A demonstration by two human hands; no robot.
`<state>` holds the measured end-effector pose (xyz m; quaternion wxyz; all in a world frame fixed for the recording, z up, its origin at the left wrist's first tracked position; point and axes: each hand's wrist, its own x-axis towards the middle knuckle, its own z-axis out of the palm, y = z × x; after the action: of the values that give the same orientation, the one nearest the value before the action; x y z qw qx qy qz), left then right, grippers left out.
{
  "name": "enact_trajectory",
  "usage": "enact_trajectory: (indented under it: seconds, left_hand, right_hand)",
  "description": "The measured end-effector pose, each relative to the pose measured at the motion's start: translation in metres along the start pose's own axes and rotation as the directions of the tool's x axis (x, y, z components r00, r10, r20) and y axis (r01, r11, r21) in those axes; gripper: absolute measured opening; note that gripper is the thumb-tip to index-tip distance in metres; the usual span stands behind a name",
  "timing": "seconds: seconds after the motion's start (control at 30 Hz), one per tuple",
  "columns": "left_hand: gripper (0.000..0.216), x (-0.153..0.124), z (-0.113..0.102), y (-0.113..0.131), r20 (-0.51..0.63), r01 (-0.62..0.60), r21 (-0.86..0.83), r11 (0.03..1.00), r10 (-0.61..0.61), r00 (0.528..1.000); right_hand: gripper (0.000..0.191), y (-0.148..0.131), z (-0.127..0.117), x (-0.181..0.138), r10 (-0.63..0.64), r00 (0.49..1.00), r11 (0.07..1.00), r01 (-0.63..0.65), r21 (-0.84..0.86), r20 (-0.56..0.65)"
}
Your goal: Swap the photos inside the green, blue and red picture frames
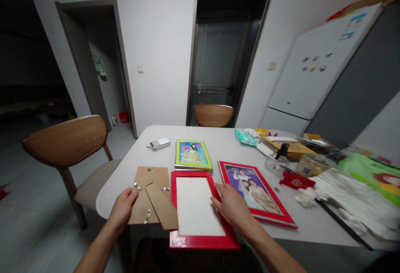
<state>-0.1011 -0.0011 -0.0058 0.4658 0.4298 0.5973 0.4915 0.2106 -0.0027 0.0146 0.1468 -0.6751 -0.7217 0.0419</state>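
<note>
My left hand (123,205) is closed on the left edge of a brown picture-frame backing board (139,212) with metal clips and a hinged stand leg. The leg's lower end overlaps the left side of an upright-facing red picture frame (203,241). My right hand (233,205) grips the right side of that frame, thumb over the opening. Inside its border shows a plain pale area; I cannot tell whether it is a sheet or the table. Right of it lies another red frame (279,222) with a group photo. A green-framed photo (191,155) lies just beyond.
A small silver box (160,144) sits at the back left of the white table (120,177). Packaging, a clear container (312,164), white tissue (346,202) and a black strip (343,224) crowd the right. Wooden chairs stand at the left (67,141) and the far side (214,115).
</note>
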Motion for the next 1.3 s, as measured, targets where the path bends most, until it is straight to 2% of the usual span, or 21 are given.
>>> enact_trajectory:
  seconds: [0.13, 0.23, 0.3, 0.37, 0.43, 0.5, 0.57, 0.6, 0.67, 0.73, 0.8, 0.87, 0.97, 1.03, 1.1, 1.17, 1.23, 1.3]
  left_hand:
    - [0.031, 0.005, -0.006, -0.003, -0.014, -0.003, 0.064, 0.998, 0.004, 1.000]
    - [0.045, 0.009, -0.010, -0.005, -0.052, -0.060, 0.280, 0.958, 0.078, 0.996]
    - [0.053, 0.012, -0.015, -0.005, -0.064, -0.098, 0.525, 0.846, 0.155, 0.986]
    - [0.056, 0.013, -0.019, -0.004, -0.061, -0.093, 0.715, 0.693, 0.194, 0.979]
    - [0.055, 0.009, -0.016, 0.001, -0.062, -0.094, 0.826, 0.555, 0.256, 0.965]
    - [0.053, 0.000, -0.002, 0.009, -0.032, -0.154, 0.862, 0.482, 0.356, 0.934]
    - [0.053, -0.017, 0.024, 0.019, 0.053, -0.286, 0.813, 0.507, 0.424, 0.904]
    - [0.053, -0.028, 0.040, 0.024, 0.121, -0.366, 0.751, 0.550, 0.429, 0.895]
    - [0.058, -0.050, 0.077, 0.032, 0.302, -0.512, 0.619, 0.596, 0.421, 0.855]
    - [0.067, -0.069, 0.110, 0.037, 0.474, -0.642, 0.473, 0.603, 0.440, 0.763]
    - [0.066, -0.082, 0.133, 0.039, 0.554, -0.713, 0.392, 0.581, 0.470, 0.688]
    - [0.063, -0.088, 0.143, 0.039, 0.592, -0.775, 0.353, 0.525, 0.516, 0.619]
    - [0.051, -0.088, 0.141, 0.040, 0.597, -0.841, 0.324, 0.432, 0.597, 0.537]
    - [0.047, -0.085, 0.132, 0.042, 0.520, -0.849, 0.330, 0.413, 0.672, 0.528]
    - [0.047, -0.082, 0.118, 0.045, 0.378, -0.822, 0.350, 0.449, 0.736, 0.562]
    - [0.047, -0.079, 0.100, 0.048, 0.201, -0.738, 0.375, 0.561, 0.728, 0.655]
    - [0.046, -0.076, 0.081, 0.048, 0.048, -0.593, 0.367, 0.717, 0.622, 0.782]
    - [0.048, -0.072, 0.063, 0.041, -0.036, -0.447, 0.301, 0.842, 0.479, 0.877]
  right_hand:
    - [0.036, -0.004, 0.007, 0.004, 0.061, 0.997, 0.995, -0.057, -0.081, 0.053]
    - [0.036, -0.004, 0.009, 0.010, 0.086, 0.995, 0.996, -0.085, -0.030, 0.041]
    - [0.040, 0.000, 0.007, 0.014, 0.090, 0.996, 0.993, -0.089, 0.079, -0.009]
    - [0.049, 0.005, 0.004, 0.015, 0.110, 0.993, 0.957, -0.096, 0.272, -0.036]
    - [0.058, 0.007, -0.002, 0.014, 0.139, 0.989, 0.826, -0.139, 0.546, 0.041]
    - [0.063, 0.005, -0.011, 0.009, 0.145, 0.972, 0.572, -0.237, 0.785, 0.187]
    - [0.068, -0.002, -0.020, 0.004, 0.137, 0.948, 0.311, -0.316, 0.896, 0.287]
    - [0.070, -0.006, -0.025, 0.001, 0.141, 0.941, 0.220, -0.331, 0.918, 0.306]
    - [0.073, -0.014, -0.033, -0.002, 0.154, 0.939, 0.121, -0.327, 0.937, 0.307]
    - [0.073, -0.020, -0.039, -0.003, 0.167, 0.941, 0.096, -0.311, 0.945, 0.293]
    - [0.072, -0.021, -0.042, -0.002, 0.171, 0.948, 0.109, -0.290, 0.951, 0.269]
    - [0.071, -0.021, -0.042, -0.001, 0.150, 0.958, 0.144, -0.266, 0.953, 0.245]
    - [0.068, -0.018, -0.039, 0.002, 0.128, 0.968, 0.239, -0.242, 0.940, 0.217]
    - [0.065, -0.014, -0.034, 0.004, 0.160, 0.968, 0.354, -0.240, 0.904, 0.194]
    - [0.061, -0.007, -0.028, 0.006, 0.207, 0.966, 0.509, -0.239, 0.827, 0.152]
    - [0.057, 0.002, -0.020, 0.007, 0.237, 0.968, 0.679, -0.228, 0.698, 0.086]
    - [0.052, 0.012, -0.011, 0.009, 0.219, 0.976, 0.830, -0.192, 0.524, 0.011]
    - [0.047, 0.019, -0.003, 0.009, 0.160, 0.986, 0.924, -0.131, 0.360, -0.052]
